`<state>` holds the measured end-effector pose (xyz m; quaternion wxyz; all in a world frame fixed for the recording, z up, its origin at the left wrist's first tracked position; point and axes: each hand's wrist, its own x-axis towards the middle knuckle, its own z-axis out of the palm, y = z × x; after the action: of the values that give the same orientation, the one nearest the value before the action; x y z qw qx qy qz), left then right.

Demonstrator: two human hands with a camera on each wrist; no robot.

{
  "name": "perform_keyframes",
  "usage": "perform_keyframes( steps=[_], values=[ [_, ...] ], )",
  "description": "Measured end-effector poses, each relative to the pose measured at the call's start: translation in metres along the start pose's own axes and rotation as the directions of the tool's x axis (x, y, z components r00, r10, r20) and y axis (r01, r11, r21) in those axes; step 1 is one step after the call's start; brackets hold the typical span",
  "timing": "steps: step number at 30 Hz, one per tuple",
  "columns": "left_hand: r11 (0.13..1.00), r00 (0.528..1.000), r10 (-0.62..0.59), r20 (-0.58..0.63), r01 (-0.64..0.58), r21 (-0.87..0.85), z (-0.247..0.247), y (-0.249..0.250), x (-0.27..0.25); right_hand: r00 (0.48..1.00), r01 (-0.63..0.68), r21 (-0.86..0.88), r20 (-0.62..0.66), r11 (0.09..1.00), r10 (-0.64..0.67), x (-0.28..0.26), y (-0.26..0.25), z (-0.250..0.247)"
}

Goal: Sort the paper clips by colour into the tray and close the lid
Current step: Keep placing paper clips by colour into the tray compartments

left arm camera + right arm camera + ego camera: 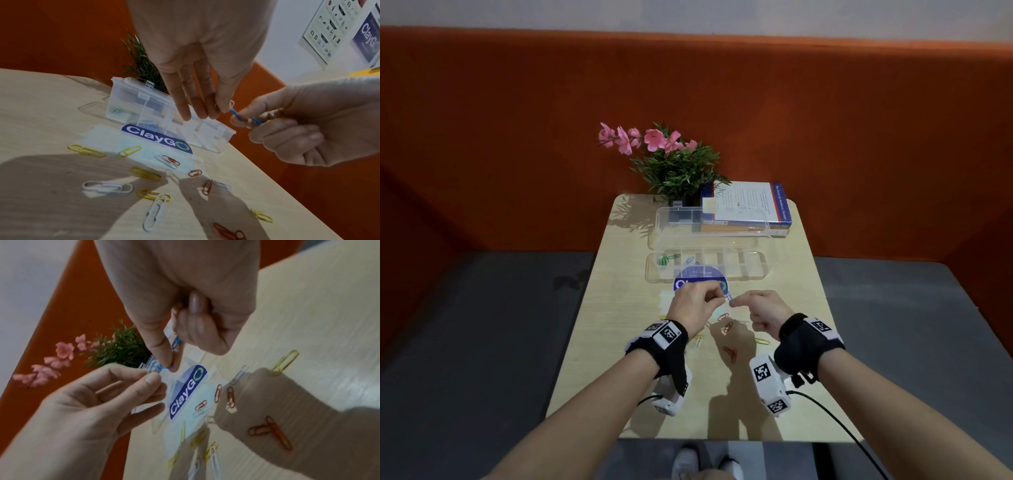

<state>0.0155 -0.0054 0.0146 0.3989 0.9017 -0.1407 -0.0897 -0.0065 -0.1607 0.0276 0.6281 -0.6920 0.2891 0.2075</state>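
Above the table, between the tray and the loose clips, my two hands meet. My left hand (722, 298) pinches a white clip (232, 103) between thumb and forefinger. My right hand (735, 302) pinches a blue clip (236, 113) that touches the white one; whether they are linked I cannot tell. The clear tray (760, 270) lies just beyond, its lid (678, 219) open and tilted back. Green clips (663, 260) sit in its leftmost compartment and blue clips (690, 261) in the one beside it. Loose yellow clips (86, 150), red clips (273, 431) and white clips (107, 187) lie on the table under my hands.
A round blue ClayGO sticker (700, 278) is on the tabletop in front of the tray. A potted plant with pink flowers (674, 161) and stacked books (753, 209) stand at the far edge. The wooden table (619, 359) is small, with grey floor on both sides.
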Motion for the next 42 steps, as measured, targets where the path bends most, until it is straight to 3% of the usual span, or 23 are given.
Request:
perform_keyframes(
  steps=[3,8,14,20,24,27,34,37,42],
  values=[
    [1.000,1.000,0.005,0.020,-0.005,0.006,0.001,-0.001,0.000,0.999,0.032,-0.039,0.017,0.999,-0.032,-0.001,0.000,0.001],
    [1.000,1.000,0.003,0.016,-0.003,-0.003,0.004,0.000,-0.002,0.999,-0.035,0.230,0.026,0.973,0.030,0.006,0.007,0.007],
    [0.996,0.996,0.085,0.025,-0.086,0.032,0.000,0.002,0.000,0.988,-0.153,0.519,0.074,0.841,0.134,0.004,0.005,0.015],
    [0.981,0.988,0.148,0.044,-0.152,0.121,-0.005,0.000,0.004,0.982,-0.186,0.621,0.101,0.761,0.157,-0.001,-0.001,0.019],
    [0.981,0.989,0.147,0.031,-0.150,0.126,-0.009,-0.003,0.005,0.988,-0.147,0.570,0.051,0.809,0.143,0.001,-0.002,0.019],
    [0.985,0.992,0.125,0.023,-0.127,0.119,-0.012,-0.008,0.005,0.997,-0.074,0.442,0.016,0.894,0.074,0.002,0.000,0.012],
    [1.000,1.000,0.023,0.015,-0.024,0.016,-0.009,-0.010,0.001,1.000,-0.019,0.189,-0.009,0.982,0.021,0.007,-0.001,0.010],
    [0.996,0.998,-0.066,-0.014,0.065,-0.055,-0.010,-0.018,-0.001,0.998,-0.061,0.174,0.006,0.983,0.061,0.013,0.000,0.007],
    [0.985,0.982,-0.160,-0.098,0.153,-0.076,-0.016,-0.032,-0.004,0.963,-0.269,0.072,0.004,0.960,0.270,0.030,-0.008,0.005]
  ],
)
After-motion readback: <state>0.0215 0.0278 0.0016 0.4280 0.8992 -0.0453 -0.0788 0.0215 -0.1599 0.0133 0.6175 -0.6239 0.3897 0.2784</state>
